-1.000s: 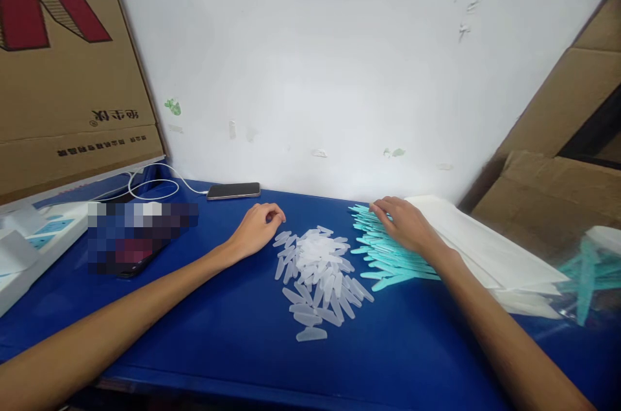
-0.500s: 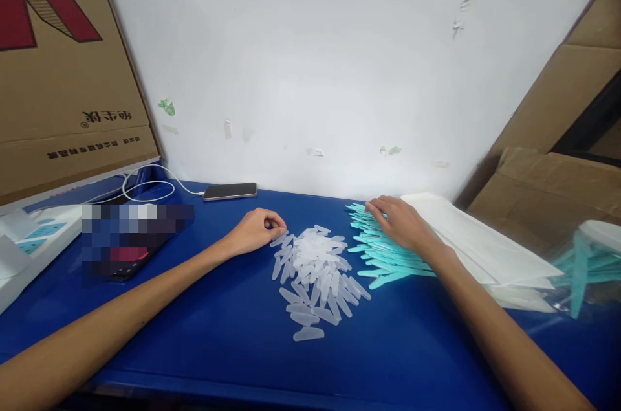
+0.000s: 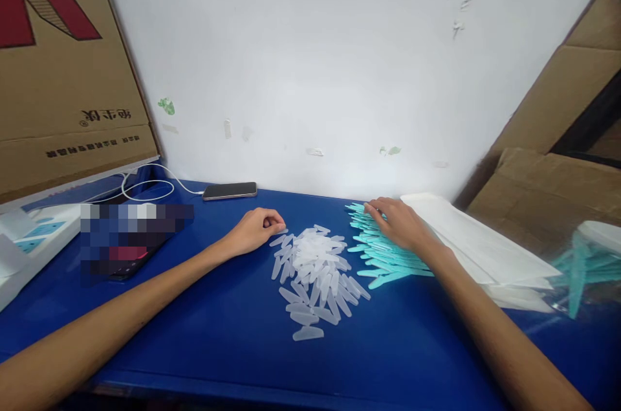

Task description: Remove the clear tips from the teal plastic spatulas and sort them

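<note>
A loose pile of frosted clear plastic pieces (image 3: 317, 259) lies on the blue table (image 3: 233, 333). At its upper left edge is my left hand (image 3: 257, 228), thumb and fingers pinched together; a small clear piece shows at the fingertips. To the right of the clear pile, long turquoise plastic sticks (image 3: 383, 262) are heaped side by side. My right hand (image 3: 395, 220) rests over the upper part of this heap, with its fingers bent together and pointing left. What the right fingertips grip, if anything, is too small to make out.
White flat sheets or bags (image 3: 475, 243) lie right of the turquoise heap. A phone (image 3: 229, 191) on a white cable sits by the wall. On the left are a power strip (image 3: 48, 249) and a cardboard box (image 3: 68, 87). More turquoise sticks (image 3: 577, 275) lie far right.
A clear piece now shows more distinctly at my left fingertips, slightly lifted off the pile's edge. My right hand has barely moved.
</note>
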A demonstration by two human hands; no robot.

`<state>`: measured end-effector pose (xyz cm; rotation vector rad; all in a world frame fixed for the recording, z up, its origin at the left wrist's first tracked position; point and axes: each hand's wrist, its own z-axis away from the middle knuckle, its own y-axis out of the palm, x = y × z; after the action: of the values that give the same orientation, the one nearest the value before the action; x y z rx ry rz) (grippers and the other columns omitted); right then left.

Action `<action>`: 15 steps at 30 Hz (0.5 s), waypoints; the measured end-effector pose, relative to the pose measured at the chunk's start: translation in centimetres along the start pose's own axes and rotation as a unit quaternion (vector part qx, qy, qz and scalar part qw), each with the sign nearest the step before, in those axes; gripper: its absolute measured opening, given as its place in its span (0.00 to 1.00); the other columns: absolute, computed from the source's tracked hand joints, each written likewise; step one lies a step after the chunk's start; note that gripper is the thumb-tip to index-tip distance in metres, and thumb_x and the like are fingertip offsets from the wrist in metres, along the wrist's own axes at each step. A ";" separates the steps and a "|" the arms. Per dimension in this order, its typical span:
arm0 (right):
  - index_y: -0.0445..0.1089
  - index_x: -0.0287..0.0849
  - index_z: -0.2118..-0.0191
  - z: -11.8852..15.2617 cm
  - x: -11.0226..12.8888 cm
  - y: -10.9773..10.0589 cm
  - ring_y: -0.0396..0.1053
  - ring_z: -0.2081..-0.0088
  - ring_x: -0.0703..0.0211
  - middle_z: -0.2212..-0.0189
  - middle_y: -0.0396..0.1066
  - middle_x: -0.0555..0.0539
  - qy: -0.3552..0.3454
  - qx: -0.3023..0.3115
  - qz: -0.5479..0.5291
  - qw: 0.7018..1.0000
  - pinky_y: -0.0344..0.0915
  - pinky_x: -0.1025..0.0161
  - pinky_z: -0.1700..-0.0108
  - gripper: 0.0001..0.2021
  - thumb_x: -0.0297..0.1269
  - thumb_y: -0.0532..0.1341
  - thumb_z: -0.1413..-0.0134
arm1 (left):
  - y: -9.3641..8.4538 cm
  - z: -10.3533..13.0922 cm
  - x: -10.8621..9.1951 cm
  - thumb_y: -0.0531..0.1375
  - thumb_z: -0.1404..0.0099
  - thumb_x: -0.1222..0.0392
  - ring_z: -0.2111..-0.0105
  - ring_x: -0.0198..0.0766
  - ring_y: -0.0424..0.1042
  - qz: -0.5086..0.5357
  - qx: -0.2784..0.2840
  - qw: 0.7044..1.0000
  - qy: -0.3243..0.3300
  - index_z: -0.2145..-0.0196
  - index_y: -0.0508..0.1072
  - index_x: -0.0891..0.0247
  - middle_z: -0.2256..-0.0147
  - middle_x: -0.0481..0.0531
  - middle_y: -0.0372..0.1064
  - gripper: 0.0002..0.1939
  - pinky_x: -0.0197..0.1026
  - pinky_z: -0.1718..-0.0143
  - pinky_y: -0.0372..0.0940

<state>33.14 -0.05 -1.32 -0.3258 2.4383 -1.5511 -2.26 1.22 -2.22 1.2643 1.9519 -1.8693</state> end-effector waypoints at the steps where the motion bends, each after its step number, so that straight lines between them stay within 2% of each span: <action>1: 0.72 0.43 0.58 0.0 0.0 0.0 0.71 0.62 0.55 0.64 0.75 0.45 0.000 0.000 0.000 1.000 0.59 0.61 0.61 0.22 0.45 0.43 0.28 | 0.0 0.0 0.1 0.58 0.37 0.45 0.68 0.41 0.71 0.000 0.002 1.000 0.002 0.66 0.80 0.60 0.68 0.52 0.77 0.17 0.39 0.68 0.61; 7: 0.73 0.43 0.60 0.0 0.3 -0.5 0.71 0.63 0.55 0.64 0.75 0.45 0.003 0.009 -0.004 1.000 0.59 0.62 0.62 0.22 0.45 0.43 0.28 | 0.1 -0.1 0.4 0.61 0.39 0.46 0.65 0.42 0.72 -0.014 0.003 1.000 0.016 0.68 0.79 0.58 0.65 0.52 0.77 0.14 0.41 0.65 0.62; 15: 0.73 0.43 0.60 0.0 0.4 -0.4 0.71 0.63 0.55 0.64 0.75 0.45 0.005 0.011 -0.005 1.000 0.58 0.62 0.62 0.22 0.45 0.43 0.28 | 0.2 -0.1 0.3 0.61 0.39 0.47 0.66 0.41 0.71 -0.014 -0.008 1.000 0.013 0.65 0.77 0.60 0.67 0.52 0.75 0.13 0.39 0.67 0.61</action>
<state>32.79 -0.34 -0.96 -0.3284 2.4284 -1.5875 -2.24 1.43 -2.50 1.2693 2.0048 -1.8544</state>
